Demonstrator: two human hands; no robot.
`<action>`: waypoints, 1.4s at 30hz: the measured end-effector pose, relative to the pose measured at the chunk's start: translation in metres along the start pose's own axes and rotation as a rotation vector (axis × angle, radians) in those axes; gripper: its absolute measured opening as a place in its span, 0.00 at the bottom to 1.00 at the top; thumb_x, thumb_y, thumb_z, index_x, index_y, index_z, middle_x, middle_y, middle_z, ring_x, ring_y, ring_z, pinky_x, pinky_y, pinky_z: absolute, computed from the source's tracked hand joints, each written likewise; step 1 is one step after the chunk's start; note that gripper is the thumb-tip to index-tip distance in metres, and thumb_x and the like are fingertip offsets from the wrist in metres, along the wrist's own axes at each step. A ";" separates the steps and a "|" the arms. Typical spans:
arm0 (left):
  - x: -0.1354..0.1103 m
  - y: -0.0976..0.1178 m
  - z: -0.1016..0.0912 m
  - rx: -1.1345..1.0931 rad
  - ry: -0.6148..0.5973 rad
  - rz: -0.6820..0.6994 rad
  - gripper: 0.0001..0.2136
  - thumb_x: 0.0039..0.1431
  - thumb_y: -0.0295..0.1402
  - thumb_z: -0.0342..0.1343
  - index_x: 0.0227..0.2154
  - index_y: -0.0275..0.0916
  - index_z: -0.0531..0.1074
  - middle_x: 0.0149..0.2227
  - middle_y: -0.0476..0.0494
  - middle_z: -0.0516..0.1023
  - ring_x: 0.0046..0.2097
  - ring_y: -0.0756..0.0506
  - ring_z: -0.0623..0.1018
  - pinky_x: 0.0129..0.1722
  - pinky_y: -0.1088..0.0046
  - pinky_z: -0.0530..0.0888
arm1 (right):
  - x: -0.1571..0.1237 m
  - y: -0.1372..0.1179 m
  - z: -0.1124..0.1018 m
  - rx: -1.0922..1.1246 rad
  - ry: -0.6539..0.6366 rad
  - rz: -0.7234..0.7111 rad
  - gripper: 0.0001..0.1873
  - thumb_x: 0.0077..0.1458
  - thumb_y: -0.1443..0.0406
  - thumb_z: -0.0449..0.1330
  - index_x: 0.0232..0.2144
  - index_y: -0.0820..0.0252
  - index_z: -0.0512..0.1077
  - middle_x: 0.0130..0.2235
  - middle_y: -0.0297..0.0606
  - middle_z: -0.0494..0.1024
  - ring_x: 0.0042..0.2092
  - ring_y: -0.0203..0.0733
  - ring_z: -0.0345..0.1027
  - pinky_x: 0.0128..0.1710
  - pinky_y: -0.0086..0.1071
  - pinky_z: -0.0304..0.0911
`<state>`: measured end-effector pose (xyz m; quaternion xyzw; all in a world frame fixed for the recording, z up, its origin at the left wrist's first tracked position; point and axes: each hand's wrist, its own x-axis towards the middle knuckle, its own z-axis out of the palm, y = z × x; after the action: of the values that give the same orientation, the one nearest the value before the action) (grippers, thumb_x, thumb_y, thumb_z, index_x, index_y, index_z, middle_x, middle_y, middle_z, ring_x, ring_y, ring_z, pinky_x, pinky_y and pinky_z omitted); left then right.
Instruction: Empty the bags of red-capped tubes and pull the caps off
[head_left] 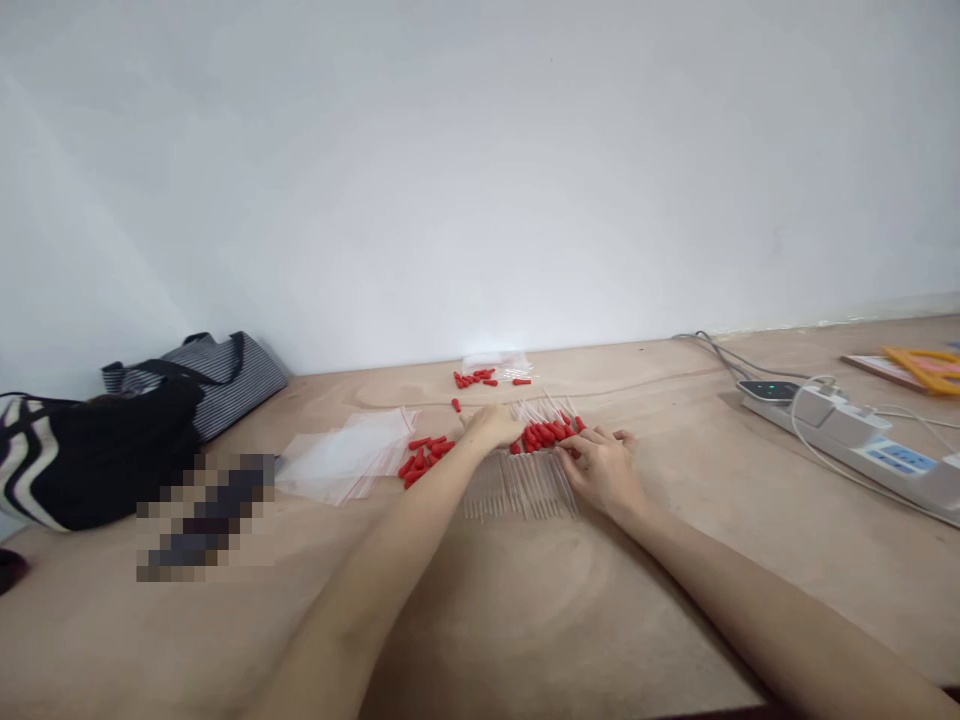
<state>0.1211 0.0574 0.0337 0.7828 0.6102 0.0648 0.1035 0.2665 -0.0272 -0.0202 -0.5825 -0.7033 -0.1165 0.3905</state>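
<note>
A row of clear glass droppers (517, 487) with red rubber bulbs (546, 432) lies side by side on the wooden table (480, 600). My left hand (493, 424) rests at the left end of the row, its fingers curled down onto the bulbs. At the right end my right hand (604, 467) lies palm down, fingers bent and touching the red bulbs. What either hand grips cannot be made out. Loose red bulbs (424, 457) lie just left of my left hand.
A stack of small clear zip bags (345, 457) sits left of the droppers. More red bulbs and tubes (491, 374) lie near the wall. Dark and striped bags (112, 440) stand at the left, a white power strip (862, 440) with cables at the right.
</note>
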 end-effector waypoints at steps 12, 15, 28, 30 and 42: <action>-0.102 -0.083 0.001 0.395 0.570 0.725 0.07 0.50 0.29 0.47 0.20 0.36 0.67 0.24 0.46 0.72 0.32 0.47 0.69 0.41 0.63 0.58 | -0.005 -0.035 0.009 -0.058 0.154 -0.564 0.14 0.55 0.61 0.52 0.44 0.52 0.67 0.43 0.36 0.73 0.47 0.40 0.60 0.50 0.41 0.34; -0.106 -0.085 0.010 0.440 0.685 0.823 0.09 0.52 0.27 0.46 0.19 0.36 0.67 0.22 0.47 0.70 0.30 0.48 0.68 0.41 0.64 0.58 | -0.008 -0.041 0.013 -0.056 0.054 -0.605 0.11 0.57 0.63 0.49 0.42 0.52 0.68 0.33 0.32 0.76 0.43 0.37 0.62 0.51 0.41 0.31; -0.110 -0.076 0.022 0.258 0.703 0.701 0.06 0.56 0.32 0.50 0.28 0.44 0.72 0.25 0.53 0.76 0.35 0.49 0.71 0.47 0.62 0.53 | -0.015 -0.042 0.009 -0.038 -0.008 -0.601 0.16 0.54 0.72 0.46 0.35 0.52 0.71 0.21 0.29 0.69 0.32 0.34 0.57 0.47 0.38 0.36; -0.113 -0.077 0.021 0.258 0.707 0.700 0.07 0.56 0.31 0.49 0.29 0.45 0.72 0.24 0.53 0.76 0.34 0.49 0.71 0.46 0.61 0.53 | -0.015 -0.042 0.006 -0.029 -0.010 -0.619 0.16 0.54 0.72 0.46 0.34 0.52 0.71 0.20 0.29 0.68 0.31 0.34 0.56 0.46 0.38 0.37; -0.109 -0.106 -0.002 0.229 0.831 0.497 0.10 0.56 0.28 0.47 0.28 0.46 0.73 0.28 0.52 0.77 0.36 0.46 0.72 0.43 0.59 0.53 | -0.009 -0.023 -0.010 0.082 -0.130 -0.388 0.13 0.55 0.66 0.48 0.28 0.53 0.73 0.22 0.31 0.73 0.31 0.35 0.58 0.43 0.37 0.40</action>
<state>-0.0060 -0.0237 0.0128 0.8188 0.3982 0.3265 -0.2537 0.2500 -0.0466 -0.0129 -0.4261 -0.8302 -0.1227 0.3379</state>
